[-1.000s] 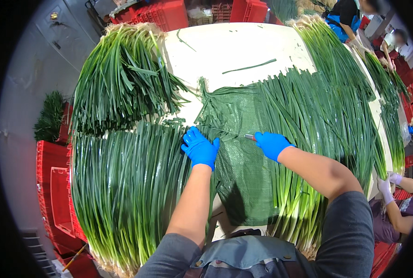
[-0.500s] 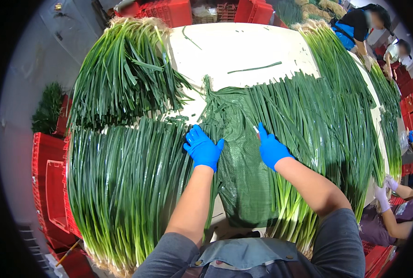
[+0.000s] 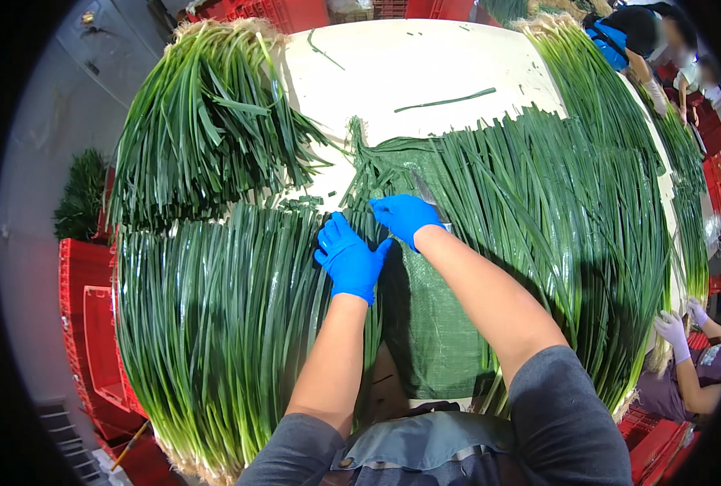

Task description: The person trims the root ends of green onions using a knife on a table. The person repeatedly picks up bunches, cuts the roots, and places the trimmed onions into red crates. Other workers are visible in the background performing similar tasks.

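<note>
Long flat-leaved greens like young leeks (image 3: 214, 300) lie side by side on the left, with cut leaf tips toward the far side and pale roots toward me. My left hand (image 3: 348, 263), in a blue glove, lies flat on their right edge near the tips, thumb spread. Beside it my right hand (image 3: 407, 219), also blue-gloved, is closed above a green woven sheet (image 3: 445, 324). A knife (image 3: 423, 189) sticks out past its knuckles; its handle is mostly hidden. The right fingertips reach leaf ends beside the left hand; whether they pinch any, I cannot see.
Another leek pile (image 3: 206, 138) sits far left, more leeks (image 3: 555, 211) on the right. Cut scraps and one loose leaf (image 3: 445, 100) lie on the white table (image 3: 360, 69). Red crates (image 3: 93, 324) stand at left. Co-workers' gloved hands (image 3: 673, 330) are at the right edge.
My right hand has moved left across the green sheet with the knife, close to my left hand. The left hand has stayed nearly in place on the leaves.
</note>
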A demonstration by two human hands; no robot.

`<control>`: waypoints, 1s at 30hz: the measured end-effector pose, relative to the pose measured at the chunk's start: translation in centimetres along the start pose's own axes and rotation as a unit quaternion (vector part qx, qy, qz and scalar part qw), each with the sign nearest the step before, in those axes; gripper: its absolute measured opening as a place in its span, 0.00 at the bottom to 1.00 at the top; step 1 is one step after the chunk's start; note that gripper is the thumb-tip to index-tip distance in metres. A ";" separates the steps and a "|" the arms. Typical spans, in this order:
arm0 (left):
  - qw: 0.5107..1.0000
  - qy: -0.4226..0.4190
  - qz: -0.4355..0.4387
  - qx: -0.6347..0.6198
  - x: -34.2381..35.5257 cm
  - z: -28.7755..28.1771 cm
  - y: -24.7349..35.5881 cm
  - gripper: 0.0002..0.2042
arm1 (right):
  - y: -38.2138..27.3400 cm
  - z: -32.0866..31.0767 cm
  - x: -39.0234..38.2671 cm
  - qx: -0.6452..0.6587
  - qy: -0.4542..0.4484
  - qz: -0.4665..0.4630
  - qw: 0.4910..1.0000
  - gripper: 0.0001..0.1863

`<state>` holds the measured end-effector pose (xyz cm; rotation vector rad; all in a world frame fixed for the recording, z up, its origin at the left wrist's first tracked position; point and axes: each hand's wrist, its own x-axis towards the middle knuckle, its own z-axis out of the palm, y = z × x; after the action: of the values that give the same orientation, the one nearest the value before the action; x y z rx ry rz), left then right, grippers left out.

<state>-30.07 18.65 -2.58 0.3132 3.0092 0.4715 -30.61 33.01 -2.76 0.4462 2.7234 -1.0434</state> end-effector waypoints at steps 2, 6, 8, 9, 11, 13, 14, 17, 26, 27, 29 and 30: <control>1.000 -0.006 -0.001 -0.001 0.0 -0.2 0.0 0.51 | 0.1 0.2 0.4 -0.022 -0.024 0.009 0.999 0.15; 0.999 -0.024 0.001 -0.026 0.0 -1.1 0.2 0.51 | 0.7 -0.1 0.9 0.057 -0.056 -0.008 0.997 0.15; 0.999 -0.020 0.009 -0.043 0.2 -0.8 -0.6 0.51 | -0.7 -0.8 0.2 0.096 -0.066 0.025 0.993 0.15; 0.999 -0.012 0.015 -0.048 0.4 -0.4 -1.1 0.52 | -0.5 -0.7 0.2 0.078 -0.067 0.007 0.995 0.15; 0.999 -0.001 0.023 -0.049 0.5 0.3 -1.5 0.51 | -0.2 -0.7 0.4 0.042 -0.070 -0.029 0.996 0.16; 0.999 0.009 0.025 -0.041 0.6 0.5 -1.4 0.49 | -0.2 -1.1 0.9 0.001 -0.107 -0.027 0.994 0.15; 0.999 0.010 0.024 -0.042 0.6 0.6 -1.5 0.49 | -0.2 -1.4 1.1 -0.020 -0.126 -0.026 0.991 0.16; 0.999 0.009 0.021 -0.048 0.7 0.8 -1.6 0.46 | -0.1 -1.9 1.1 -0.012 -0.136 -0.029 0.990 0.15; 0.999 -0.020 0.012 -0.045 0.5 -0.2 -1.1 0.45 | -1.1 -1.6 0.7 -0.004 -0.087 0.010 0.996 0.15; 0.999 -0.018 0.011 -0.043 0.5 -0.2 -1.0 0.45 | -1.0 -1.4 0.7 -0.007 -0.069 0.001 0.998 0.14; 0.999 -0.010 0.016 -0.037 0.4 -0.1 -0.9 0.45 | -0.6 -0.9 0.9 -0.014 -0.032 -0.017 0.999 0.13; 0.999 -0.006 0.019 -0.034 0.4 0.1 -1.0 0.45 | -1.0 -1.2 0.8 -0.029 -0.012 -0.020 0.999 0.13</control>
<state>-30.63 17.85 -2.94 0.3661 2.9729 0.5727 -31.73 33.30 -1.51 0.3694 2.7439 -0.9693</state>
